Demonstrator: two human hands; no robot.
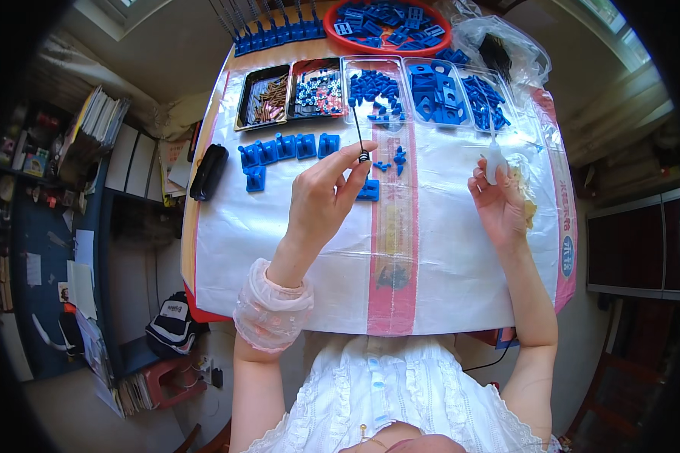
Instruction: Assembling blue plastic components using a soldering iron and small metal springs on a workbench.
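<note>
My left hand (317, 204) pinches a thin black rod (359, 127) between thumb and fingertips. Its ridged black end sits at the fingertips, and the shaft points up and away. In my right hand (500, 211) is a small whitish squeeze bottle (494, 164) with a long narrow nozzle, held upright at the table's right side. Just beyond the left fingertips, a blue plastic piece (369, 190) rests on the sheet, partly behind the hand. Small blue parts (400, 160) lie between the hands. Several blue square-based pieces (285, 146) stand in a row to the left.
Trays of brass-coloured screws (270, 98), small metal nuts (321, 94), and blue parts (434, 90) line the far side. Behind them are a red basin (389, 51) of blue pieces and upright coiled stems on blue bases (279, 38). A black case (209, 172) lies left; crumpled material (523, 189) lies right.
</note>
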